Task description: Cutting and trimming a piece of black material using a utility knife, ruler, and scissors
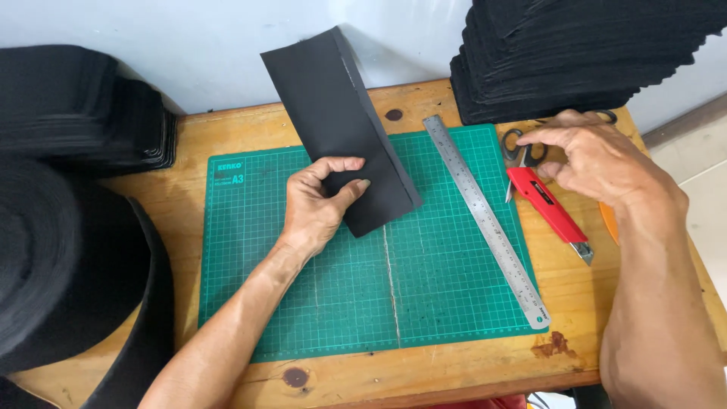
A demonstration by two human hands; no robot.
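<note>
My left hand (322, 201) pinches the near end of a black rectangular fabric strip (333, 106), lifting it over the green cutting mat (447, 295). A thin cut sliver runs along the strip's right edge. My right hand (598, 155) hovers at the table's right side, fingers spread, touching or just above the red utility knife (549, 208) and the scissors (522, 148) beside it. A steel ruler (485, 216) lies diagonally on the mat between the two hands.
A tall stack of cut black pieces (575, 53) stands at the back right. Folded black material (83, 106) sits at the back left, and a large black roll (53, 257) fills the left. The wooden table (424, 375) ends near the bottom.
</note>
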